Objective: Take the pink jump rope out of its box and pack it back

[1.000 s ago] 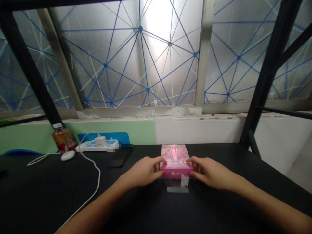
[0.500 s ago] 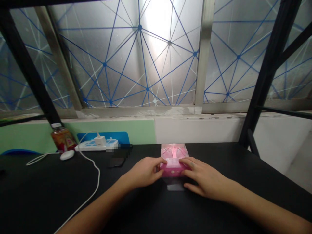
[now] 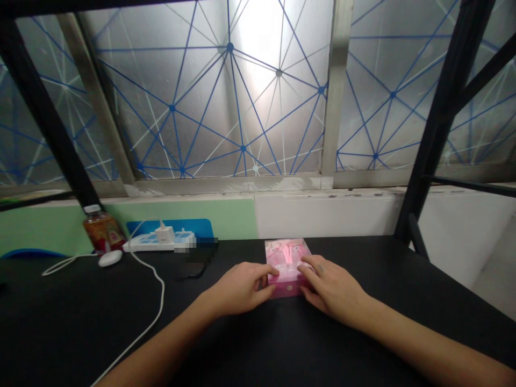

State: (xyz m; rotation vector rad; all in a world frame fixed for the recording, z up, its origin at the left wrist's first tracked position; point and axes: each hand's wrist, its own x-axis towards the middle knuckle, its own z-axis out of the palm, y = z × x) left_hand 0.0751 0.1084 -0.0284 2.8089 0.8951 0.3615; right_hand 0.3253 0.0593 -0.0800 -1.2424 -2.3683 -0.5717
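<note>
A pink box point(image 3: 287, 289) with a see-through top lies on the black table, its short end towards me. Pale pink contents show through the clear cover, but I cannot make out what they are. My left hand point(image 3: 244, 287) grips the near left corner, index finger on top and thumb against the front end. At the near right corner, my right hand point(image 3: 332, 285) has fingers on the top and the thumb low by the front end. The undersides of both hands' fingers are partly hidden.
To the left stand a bottle point(image 3: 104, 231) with an orange label, a white power strip point(image 3: 141, 243) with a charger point(image 3: 164, 234), and a white mouse-like object point(image 3: 110, 258). A white cable point(image 3: 161, 301) runs across the table point(image 3: 242, 349). Black frame posts point(image 3: 427, 140) rise either side.
The clear flap that stuck out from the box's near end no longer shows. My right hand's thumb has come in to the front end, and the box sits slightly nearer.
</note>
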